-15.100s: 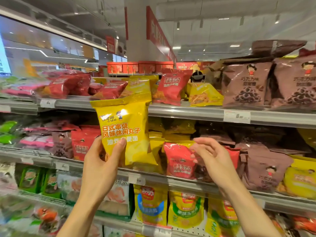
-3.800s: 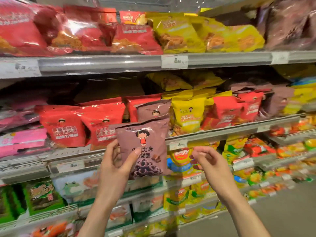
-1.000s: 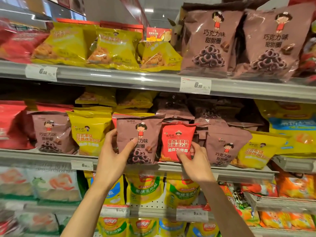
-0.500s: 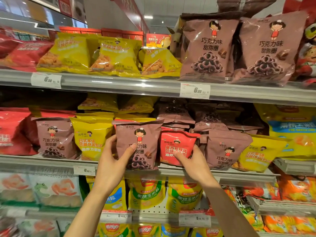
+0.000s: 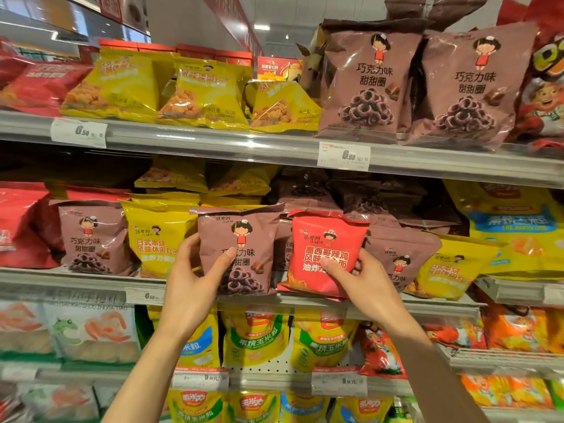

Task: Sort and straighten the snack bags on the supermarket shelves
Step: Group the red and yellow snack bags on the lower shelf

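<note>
Brown snack bag upright at the middle shelf edge, left hand gripping it, thumb across the front. Right beside it, the red snack bag, tilted, touching the brown one's edge, the right hand pinching its lower corner.

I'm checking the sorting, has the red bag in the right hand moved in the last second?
Yes. The red bag was standing back among the brown bags; the right hand has pulled it forward and tilted it over the shelf edge.
</note>
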The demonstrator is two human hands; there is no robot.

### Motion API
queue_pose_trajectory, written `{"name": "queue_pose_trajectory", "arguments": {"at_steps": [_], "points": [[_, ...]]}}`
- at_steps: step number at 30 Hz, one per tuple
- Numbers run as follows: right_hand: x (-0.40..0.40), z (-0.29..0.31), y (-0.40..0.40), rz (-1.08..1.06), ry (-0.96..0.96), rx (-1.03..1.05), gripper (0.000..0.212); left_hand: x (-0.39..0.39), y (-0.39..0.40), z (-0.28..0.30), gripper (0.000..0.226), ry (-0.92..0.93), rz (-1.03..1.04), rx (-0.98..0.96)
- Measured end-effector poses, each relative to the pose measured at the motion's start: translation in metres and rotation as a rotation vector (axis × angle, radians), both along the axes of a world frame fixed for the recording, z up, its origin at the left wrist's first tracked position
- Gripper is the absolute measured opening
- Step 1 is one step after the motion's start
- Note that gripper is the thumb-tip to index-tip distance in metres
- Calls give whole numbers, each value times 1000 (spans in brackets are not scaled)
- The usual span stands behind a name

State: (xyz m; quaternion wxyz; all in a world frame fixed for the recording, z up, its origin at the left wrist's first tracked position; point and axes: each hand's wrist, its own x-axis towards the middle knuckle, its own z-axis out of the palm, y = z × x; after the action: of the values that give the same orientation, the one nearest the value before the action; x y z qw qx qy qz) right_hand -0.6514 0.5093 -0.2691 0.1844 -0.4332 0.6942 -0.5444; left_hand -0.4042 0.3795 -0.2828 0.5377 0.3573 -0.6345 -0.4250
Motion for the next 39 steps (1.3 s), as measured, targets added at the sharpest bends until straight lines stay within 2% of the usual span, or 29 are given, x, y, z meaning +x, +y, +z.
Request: {"name": "queue_pose_trajectory", "arguments": {"at_steps": [10, 14, 20, 24, 31, 36, 39], "points": [[-33, 2, 49, -11, -4, -9, 30, -39, 19, 3, 49, -139, 29, -58], [-48, 0, 63, -34, 7, -37, 25, -54, 19, 1, 56, -205, 70, -82], [-68, -3, 60, -55, 2, -56, 36, -85, 19, 0, 61, -332, 108, -141], [-75, -7, 52, -50, -56, -87, 32, -102, 13, -3, 58, -403, 110, -157], [-77, -16, 44, -43, -146, -114, 26, -121, -5, -12, 52, -548, 38, -160], [-77, -15, 41, -40, -144, -103, 34, -131, -6, -12, 38, -544, -50, -89], [-77, -14, 39, -39, -140, -95, 32, -130, -8, -16, 38, -520, -109, -61]]}}
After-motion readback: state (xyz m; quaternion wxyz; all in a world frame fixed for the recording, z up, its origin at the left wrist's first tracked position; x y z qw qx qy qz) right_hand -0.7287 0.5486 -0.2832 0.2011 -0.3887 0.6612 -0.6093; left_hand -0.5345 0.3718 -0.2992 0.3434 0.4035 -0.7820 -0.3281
